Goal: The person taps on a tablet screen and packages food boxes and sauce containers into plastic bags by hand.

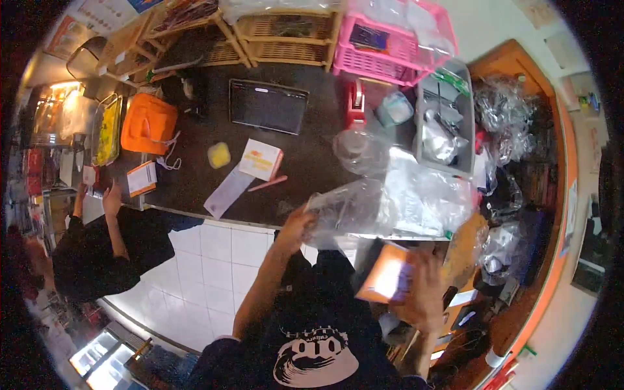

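Note:
My left hand [296,229] is closed on the edge of a transparent plastic bag [348,208], which spreads over the counter's front edge. My right hand [421,296] grips a small box with orange, white and purple faces [386,273], low in front of my body and slightly blurred by motion. More plastic bags [422,195] lie in a stack on the counter, just right of the bag in my left hand. Left of them are a white and orange box [261,159], a pale paper strip [229,193] and a pink pen [268,183].
A co-worker's hands [112,200] are at the counter's left end, near an orange bag [149,123]. Behind stand a dark tablet-like panel [268,106], a red tape dispenser [355,104], pink baskets [377,58] and a grey bin [445,130]. Bagged goods crowd the right.

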`<state>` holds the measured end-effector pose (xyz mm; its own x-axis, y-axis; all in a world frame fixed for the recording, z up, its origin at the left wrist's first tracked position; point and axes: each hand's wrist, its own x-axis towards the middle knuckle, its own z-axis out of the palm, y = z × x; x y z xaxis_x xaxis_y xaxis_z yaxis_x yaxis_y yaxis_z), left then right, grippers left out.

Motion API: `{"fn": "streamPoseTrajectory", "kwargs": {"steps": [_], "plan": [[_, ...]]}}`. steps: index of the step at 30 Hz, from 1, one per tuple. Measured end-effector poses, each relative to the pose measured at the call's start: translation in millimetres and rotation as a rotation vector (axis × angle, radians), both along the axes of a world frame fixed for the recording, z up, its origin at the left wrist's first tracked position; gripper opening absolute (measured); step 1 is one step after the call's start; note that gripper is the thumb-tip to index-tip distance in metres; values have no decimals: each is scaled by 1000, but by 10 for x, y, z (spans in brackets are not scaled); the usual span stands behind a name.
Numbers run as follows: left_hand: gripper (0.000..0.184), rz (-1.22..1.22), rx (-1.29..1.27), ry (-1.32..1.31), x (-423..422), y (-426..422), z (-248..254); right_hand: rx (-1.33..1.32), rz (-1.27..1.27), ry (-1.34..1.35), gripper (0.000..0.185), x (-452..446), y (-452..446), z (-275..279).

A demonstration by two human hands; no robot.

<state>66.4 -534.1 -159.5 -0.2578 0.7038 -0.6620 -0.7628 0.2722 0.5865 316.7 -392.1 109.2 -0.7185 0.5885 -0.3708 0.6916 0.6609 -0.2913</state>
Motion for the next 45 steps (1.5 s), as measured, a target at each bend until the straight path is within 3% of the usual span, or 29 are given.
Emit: {"fn": "streamPoseTrajectory", "kwargs": {"steps": [3, 6, 7, 9, 11, 12, 14, 16, 17, 18, 20, 21, 22, 24, 26, 28, 29, 30, 32, 34, 36, 37, 38, 39, 40, 41, 42, 44, 45], "plan": [[40, 28, -9, -67, 35, -64, -526, -297, 213, 242, 102, -520, 93, -308], [41, -147, 48, 196, 108, -301, -953, -406, 525, 521, 103, -1047, 150, -1392], [42, -220, 83, 336, 122, -373, -974, -415, 540, 524, 103, -1068, 158, -1799], [48, -337, 187, 581, 144, -357, -457, -405, 519, 500, 105, -1088, 188, -2349], [35, 156, 120, 532, 155, -225, -295, -371, 477, 410, 108, -1022, 256, -2564], [29, 403, 84, 493, 165, -221, -232, -345, 435, 323, 111, -998, 284, -2568], [34, 228, -337, 384, 230, -326, -155, -304, 450, 173, 105, -949, 262, -2622], [42, 300, -160, 1129, 245, -329, -247, -239, 357, 177, 96, -982, 292, -2712], [46, 310, -231, 1196, 300, -355, -262, -273, 273, 184, 83, -1045, 322, -2763], [46, 325, -237, 1195, 381, -446, -348, -271, 288, 183, 83, -1080, 300, -2775], [38, -68, -439, 1191, 561, -693, -622, -71, 159, 162, 80, -1110, 196, -2802], [31, -98, -444, 1199, 567, -679, -621, -71, 164, 165, 80, -1110, 174, -2830], [31, -100, -445, 1200, 516, -599, -459, -17, 168, 214, 79, -1067, 124, -2862], [32, 249, -182, 871, 277, -330, 19, 39, 172, 259, 79, -968, 29, -2934], [31, 280, -131, 746, 199, -237, 36, 111, 234, 160, 84, -898, -9, -2977], [32, 88, -307, 1159, 276, -142, 69, 71, 201, 116, 83, -1006, -6, -2897], [34, -66, -244, 1304, 382, -236, -231, 50, 177, 94, 82, -1033, -19, -2885], [37, -201, -310, 1146, 581, -365, -347, 29, 152, 73, 82, -1059, -31, -2882], [40, -200, -315, 1245, 623, -374, -215, 145, 198, 240, 72, -1002, -42, -3005], [41, 92, -261, 754, 316, -255, 304, 188, 223, 307, 66, -815, 1, -2710], [32, 179, -162, 833, 171, -175, 505, -142, -252, 639, 61, -484, 64, -2530], [32, 127, -209, 823, 185, -236, 341, -47, -432, 573, 55, -320, 102, -2532], [31, 69, -252, 819, 187, -264, 180, -97, -548, 647, 64, -171, 151, -2943], [31, 59, -246, 820, 196, -234, 239, -469, -727, 642, 63, -20, 248, -3325], [30, 63, -218, 773, 223, -207, 342, -849, -896, 621, 62, -22, 300, -3289], [30, 68, -191, 726, 223, -180, 416, -722, -797, 550, 56, 88, 364, -3184], [30, 64, -186, 730, 170, -171, 360, -595, -689, 479, 50, 7, 479, -2692], [24, 74, -191, 1090, 114, -296, 197, -418, -691, 595, 38, 31, 572, -2175], [20, -18, -286, 1072, 18, -280, 521, -508, -793, 671, 36, 51, 610, -2100]]}}
